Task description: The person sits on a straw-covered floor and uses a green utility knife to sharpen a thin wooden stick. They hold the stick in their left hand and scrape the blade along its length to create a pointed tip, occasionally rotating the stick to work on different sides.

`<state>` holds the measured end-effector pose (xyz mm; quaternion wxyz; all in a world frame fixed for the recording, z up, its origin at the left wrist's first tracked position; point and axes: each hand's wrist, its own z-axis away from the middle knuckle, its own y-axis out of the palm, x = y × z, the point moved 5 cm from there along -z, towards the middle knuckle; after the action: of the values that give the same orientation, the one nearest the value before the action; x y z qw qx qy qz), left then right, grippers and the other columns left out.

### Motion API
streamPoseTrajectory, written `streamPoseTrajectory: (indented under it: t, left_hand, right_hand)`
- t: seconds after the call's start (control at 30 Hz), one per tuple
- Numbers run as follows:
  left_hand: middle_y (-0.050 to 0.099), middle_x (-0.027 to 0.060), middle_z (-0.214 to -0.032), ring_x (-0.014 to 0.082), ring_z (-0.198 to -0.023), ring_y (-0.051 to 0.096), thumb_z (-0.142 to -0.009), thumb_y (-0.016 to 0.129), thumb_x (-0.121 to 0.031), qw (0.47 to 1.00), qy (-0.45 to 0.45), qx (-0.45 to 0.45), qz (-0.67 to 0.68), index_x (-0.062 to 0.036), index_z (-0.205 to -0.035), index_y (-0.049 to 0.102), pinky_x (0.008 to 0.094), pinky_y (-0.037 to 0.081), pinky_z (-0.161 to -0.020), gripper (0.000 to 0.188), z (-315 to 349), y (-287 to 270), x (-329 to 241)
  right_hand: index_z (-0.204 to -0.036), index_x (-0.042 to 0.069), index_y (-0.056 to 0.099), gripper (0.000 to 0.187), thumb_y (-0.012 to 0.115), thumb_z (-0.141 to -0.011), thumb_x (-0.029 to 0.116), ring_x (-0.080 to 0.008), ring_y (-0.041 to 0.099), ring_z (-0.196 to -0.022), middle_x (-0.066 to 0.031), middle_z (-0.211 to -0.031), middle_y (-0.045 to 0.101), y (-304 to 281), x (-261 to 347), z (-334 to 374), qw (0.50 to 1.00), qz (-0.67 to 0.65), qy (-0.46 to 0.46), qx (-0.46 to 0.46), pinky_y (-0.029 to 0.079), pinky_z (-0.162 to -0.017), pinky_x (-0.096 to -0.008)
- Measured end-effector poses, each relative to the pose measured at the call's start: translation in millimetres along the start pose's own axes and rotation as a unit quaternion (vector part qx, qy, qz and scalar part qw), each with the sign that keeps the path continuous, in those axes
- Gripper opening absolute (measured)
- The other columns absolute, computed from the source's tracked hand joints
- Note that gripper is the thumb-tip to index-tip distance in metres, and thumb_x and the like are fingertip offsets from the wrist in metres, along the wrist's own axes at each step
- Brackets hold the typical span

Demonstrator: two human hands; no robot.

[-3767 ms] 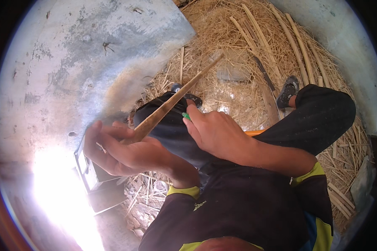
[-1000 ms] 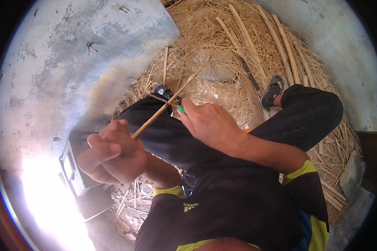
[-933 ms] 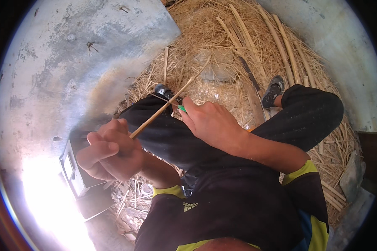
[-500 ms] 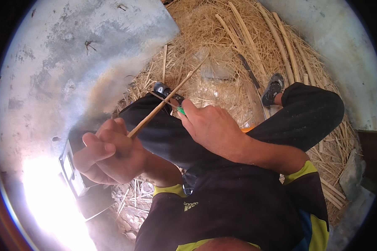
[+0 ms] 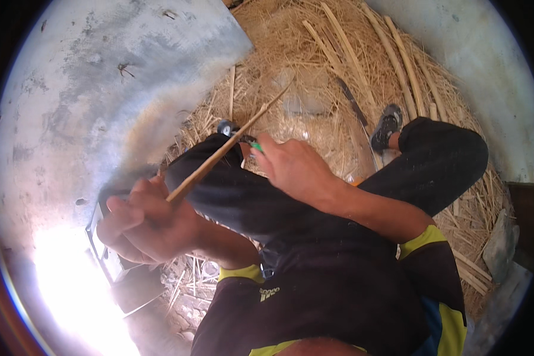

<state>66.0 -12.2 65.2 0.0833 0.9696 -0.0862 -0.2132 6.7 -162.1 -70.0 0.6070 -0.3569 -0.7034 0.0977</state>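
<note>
A long, thin wooden strip (image 5: 207,165) slants up and to the right from my left hand (image 5: 154,222), whose fingers are closed round its near end. Its far tip tapers to a point over the straw. My right hand (image 5: 296,172) grips a knife with a green handle (image 5: 256,147), beside the strip's middle. Most of that handle is hidden in my fist, and the blade is hard to make out in the blur near the strip.
Straw and shavings (image 5: 279,35) cover the floor, with long wooden poles (image 5: 403,65) at the far right. A dark long blade-like tool (image 5: 351,99) lies between my feet. Pale walls (image 5: 101,89) rise on both sides. A grey stone (image 5: 499,246) sits at right.
My left hand has drawn back a little toward the lower left with the strip. My right hand has shifted slightly up and left; the blade seen crossing the strip before is now barely visible.
</note>
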Motion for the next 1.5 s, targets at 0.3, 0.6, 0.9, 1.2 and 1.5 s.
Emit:
streamPoseTrajectory:
  t: [0.3,0.6,0.9,1.2,1.5]
  left_hand:
    - [0.023,-0.0027,-0.045,0.006,-0.039,0.02,-0.095,0.04,-0.003,0.996,-0.011,-0.077,-0.046,-0.0094,-0.08,0.046,0.0226,0.024,-0.038,0.017,1,-13,7]
    - [0.022,-0.0042,-0.046,0.005,-0.042,0.016,-0.093,0.04,-0.001,0.991,-0.03,-0.118,-0.057,-0.0105,-0.08,0.047,0.0225,0.019,-0.039,0.017,4,-19,5]
    - [0.03,-0.0022,-0.047,0.0051,-0.042,0.021,-0.092,0.042,-0.002,0.986,-0.009,-0.096,-0.139,-0.009,-0.08,0.051,0.0208,0.02,-0.041,0.017,3,-15,-1]
    - [0.034,-0.0017,-0.049,0.0045,-0.043,0.024,-0.095,0.041,-0.004,0.983,-0.111,-0.136,-0.045,-0.0069,-0.086,0.051,0.0192,0.026,-0.048,0.013,15,0,-15]
    - [0.03,-0.0035,-0.053,0.0041,-0.046,0.023,-0.094,0.046,-0.002,0.985,-0.112,-0.117,-0.058,-0.0068,-0.089,0.052,0.0197,0.017,-0.043,0.009,26,4,-28]
  right_hand:
    - [-0.093,-0.001,0.052,0.025,0.05,-0.098,0.023,-0.0448,0.061,-0.059,-0.0257,-0.057,0.056,16,-9,-2,0.999,0.023,0.024,-0.008,0.047,-0.051,-0.052]
    - [-0.098,-0.003,0.052,0.026,0.05,-0.097,0.023,-0.0439,0.064,-0.061,-0.0253,-0.061,0.06,21,-27,-15,0.996,0.083,0.032,0.026,0.052,-0.052,-0.05]
    - [-0.103,-0.004,0.052,0.027,0.049,-0.098,0.022,-0.0437,0.063,-0.065,-0.0263,-0.065,0.06,27,-99,-25,0.986,0.141,0.091,0.003,0.05,-0.058,-0.0502]
    - [-0.104,-0.003,0.049,0.027,0.048,-0.099,0.023,-0.0415,0.064,-0.067,-0.0239,-0.073,0.062,-20,62,23,0.984,-0.153,-0.075,0.056,0.049,-0.058,-0.0488]
    - [-0.117,-0.003,0.05,0.033,0.051,-0.097,0.023,-0.0412,0.06,-0.054,-0.0214,-0.054,0.056,-30,57,26,0.995,0.031,0.005,0.093,0.048,-0.051,-0.05]
